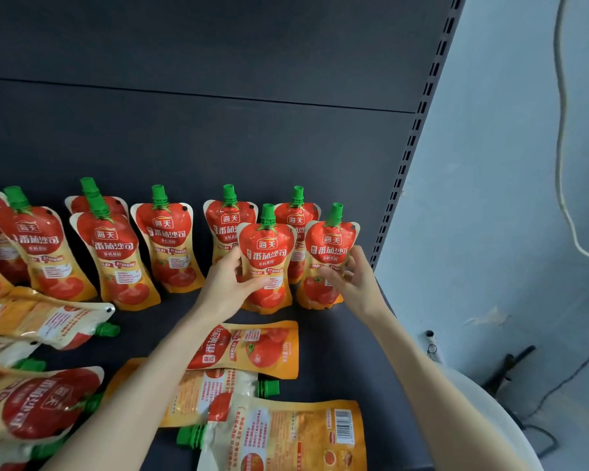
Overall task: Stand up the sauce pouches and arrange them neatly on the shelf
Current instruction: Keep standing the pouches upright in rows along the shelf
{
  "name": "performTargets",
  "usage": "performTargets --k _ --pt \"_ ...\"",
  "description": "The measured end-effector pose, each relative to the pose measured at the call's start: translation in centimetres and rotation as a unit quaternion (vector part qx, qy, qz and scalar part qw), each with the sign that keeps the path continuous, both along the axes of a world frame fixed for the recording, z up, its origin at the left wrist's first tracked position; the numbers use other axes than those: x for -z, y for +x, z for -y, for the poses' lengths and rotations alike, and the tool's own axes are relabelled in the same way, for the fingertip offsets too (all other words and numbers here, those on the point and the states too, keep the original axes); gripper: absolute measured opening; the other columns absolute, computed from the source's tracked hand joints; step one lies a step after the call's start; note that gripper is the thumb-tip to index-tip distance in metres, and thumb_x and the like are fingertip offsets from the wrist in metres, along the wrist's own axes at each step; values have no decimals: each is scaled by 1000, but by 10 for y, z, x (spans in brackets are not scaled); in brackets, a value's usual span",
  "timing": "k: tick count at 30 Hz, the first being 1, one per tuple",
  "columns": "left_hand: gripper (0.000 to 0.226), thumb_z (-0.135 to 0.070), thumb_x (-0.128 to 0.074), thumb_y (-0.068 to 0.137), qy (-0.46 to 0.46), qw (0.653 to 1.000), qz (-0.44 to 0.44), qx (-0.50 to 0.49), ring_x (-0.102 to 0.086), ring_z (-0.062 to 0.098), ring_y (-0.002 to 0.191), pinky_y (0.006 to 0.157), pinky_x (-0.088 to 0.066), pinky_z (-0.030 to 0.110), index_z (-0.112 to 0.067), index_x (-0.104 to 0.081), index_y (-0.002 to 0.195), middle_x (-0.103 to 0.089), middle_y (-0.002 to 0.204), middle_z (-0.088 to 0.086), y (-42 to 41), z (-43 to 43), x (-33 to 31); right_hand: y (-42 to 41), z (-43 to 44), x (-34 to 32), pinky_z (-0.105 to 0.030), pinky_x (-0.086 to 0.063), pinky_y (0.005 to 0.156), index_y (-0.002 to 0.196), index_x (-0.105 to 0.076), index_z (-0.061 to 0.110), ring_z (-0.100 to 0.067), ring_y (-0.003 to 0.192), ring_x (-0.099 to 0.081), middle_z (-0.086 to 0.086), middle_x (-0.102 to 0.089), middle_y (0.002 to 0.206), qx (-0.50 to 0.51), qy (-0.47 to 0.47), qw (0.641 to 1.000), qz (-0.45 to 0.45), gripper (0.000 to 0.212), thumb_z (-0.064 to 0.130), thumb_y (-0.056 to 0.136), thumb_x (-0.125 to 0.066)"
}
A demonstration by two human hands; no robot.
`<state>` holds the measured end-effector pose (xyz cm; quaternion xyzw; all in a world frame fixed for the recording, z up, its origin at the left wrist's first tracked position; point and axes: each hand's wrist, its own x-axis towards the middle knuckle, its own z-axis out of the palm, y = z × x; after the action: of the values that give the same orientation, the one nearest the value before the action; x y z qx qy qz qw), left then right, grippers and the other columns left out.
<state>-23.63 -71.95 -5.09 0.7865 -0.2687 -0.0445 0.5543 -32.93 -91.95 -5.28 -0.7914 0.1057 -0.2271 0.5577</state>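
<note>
The left hand (230,283) grips one upright red-and-orange green-capped sauce pouch (267,248), while the right hand (357,277) grips the rightmost pouch (332,246).

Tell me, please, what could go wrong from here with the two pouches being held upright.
1. The left hand and right hand each hold a standing pouch, the middle pouch and the rightmost pouch. If either is released before it settles, it may tip into the back-row pouches close behind.
2. Pulling the hands back could drag the flat pouches lying just in front.
</note>
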Motion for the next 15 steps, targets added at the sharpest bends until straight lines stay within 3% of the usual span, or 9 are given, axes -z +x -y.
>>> performTargets --k 7,12,15 --pt "47 -15 -71 80 -22 999 13 -26 -52 4 106 76 -41 9 -23 -44 118 -55 112 -11 -11 3 1 -2 -6 -4 -41 -53 92 122 -40 11 -22 112 -59 -5 -58 124 20 -13 999 -40 42 23 89 -62" --pt "52 -18 -72 79 15 998 28 -50 -53 12 110 88 -44 25 -15 -45 123 -57 121 0 -12 -4 3 -12 -13 -7 -33 -50 89 125 -39 9 -17 109 -57 -3 -57 124 50 -24 996 -69 49 30 88 -64" --pt "56 -18 -72 79 23 995 51 -82 -50 11 111 91 -40 25 -13 -44 128 -54 125 2 -22 -14 4 -26 -18 -6 -34 -49 93 126 -40 9 -19 115 -54 -3 -54 127 65 -54 994 -63 47 26 89 -63"
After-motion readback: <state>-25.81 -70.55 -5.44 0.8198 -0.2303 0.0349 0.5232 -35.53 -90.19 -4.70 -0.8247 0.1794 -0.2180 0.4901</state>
